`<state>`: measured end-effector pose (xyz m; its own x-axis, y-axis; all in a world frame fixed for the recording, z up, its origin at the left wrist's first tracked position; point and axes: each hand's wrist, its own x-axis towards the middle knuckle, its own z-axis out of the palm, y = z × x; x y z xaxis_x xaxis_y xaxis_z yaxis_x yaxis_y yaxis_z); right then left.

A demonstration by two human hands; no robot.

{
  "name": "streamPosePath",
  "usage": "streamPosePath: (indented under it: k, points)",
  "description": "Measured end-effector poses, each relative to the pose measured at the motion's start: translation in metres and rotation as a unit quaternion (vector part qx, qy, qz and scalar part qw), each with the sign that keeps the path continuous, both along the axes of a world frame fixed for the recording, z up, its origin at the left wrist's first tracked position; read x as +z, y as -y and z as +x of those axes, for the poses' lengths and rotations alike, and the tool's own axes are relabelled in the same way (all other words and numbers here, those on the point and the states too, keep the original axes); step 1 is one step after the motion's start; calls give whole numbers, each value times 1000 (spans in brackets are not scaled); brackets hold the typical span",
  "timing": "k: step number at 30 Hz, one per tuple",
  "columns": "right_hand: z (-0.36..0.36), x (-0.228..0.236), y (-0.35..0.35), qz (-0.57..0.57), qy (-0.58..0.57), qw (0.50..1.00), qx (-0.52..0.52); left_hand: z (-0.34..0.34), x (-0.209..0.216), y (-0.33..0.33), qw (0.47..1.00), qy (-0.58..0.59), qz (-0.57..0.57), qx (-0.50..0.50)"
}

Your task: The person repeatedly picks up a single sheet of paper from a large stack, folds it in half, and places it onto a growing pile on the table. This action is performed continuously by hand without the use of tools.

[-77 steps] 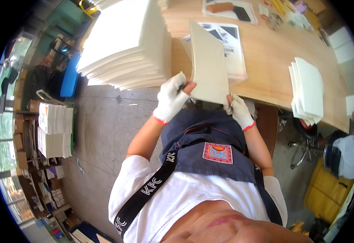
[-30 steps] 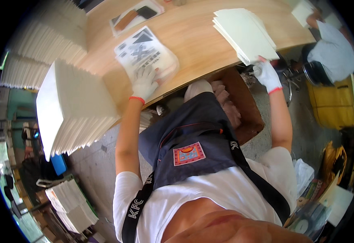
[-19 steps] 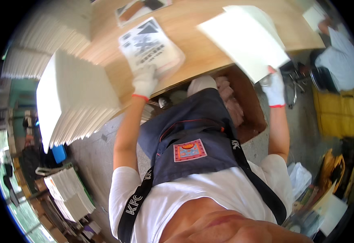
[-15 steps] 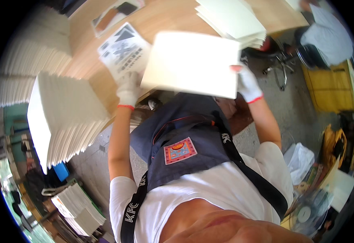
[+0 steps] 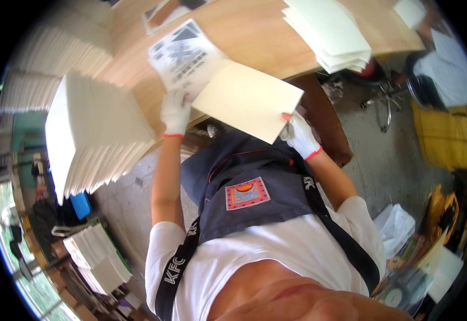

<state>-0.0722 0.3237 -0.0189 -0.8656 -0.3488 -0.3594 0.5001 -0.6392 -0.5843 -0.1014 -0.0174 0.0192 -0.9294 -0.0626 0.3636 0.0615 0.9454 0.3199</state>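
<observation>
The wooden desk (image 5: 255, 37) spreads across the upper part of the view, its front edge running just ahead of the person. At its left end rises a tall stack of cream sheets (image 5: 105, 128), their edges fanned unevenly. Behind it stand further paper stacks (image 5: 67, 48), blurred toward the rim. A dark apron (image 5: 276, 206) covers the person's lap, and a reddish-brown box (image 5: 327, 123) sits below the front edge of the desk. Toward the right end of the desk lies a lower pile of pale boards (image 5: 329, 35), its layers slightly staggered.

A single cream board (image 5: 246, 99) is held slantwise over the front edge of the desk, between the two stacks, its upper left part overlapping a printed sheet (image 5: 182, 53) with dark triangles and lettering.

Both hands wear white knitted gloves with red cuffs. The right hand (image 5: 299, 132) is closed on the board's near right corner, the bare thumb tip on top and the other fingers curled below. The left hand (image 5: 175, 109) is at the lower end of the printed sheet, beside the board's left corner, fingers partly bent; whether it grips anything cannot be told. A brown block (image 5: 164, 13) lies at the top edge of the view.
</observation>
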Motion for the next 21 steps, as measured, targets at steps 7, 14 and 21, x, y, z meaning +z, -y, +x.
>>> streamPosePath:
  k: [7,14,21]
  points:
    - [7,31,30,4,54,997,-62,-1,6,4,960,43,275,-22]
    - [14,25,42,-7,18,1000,9,25,-9,-28,963,-78,256,20]
    - [34,46,50,24,2,998,58,23,-65,-85,504,-141,850,64]
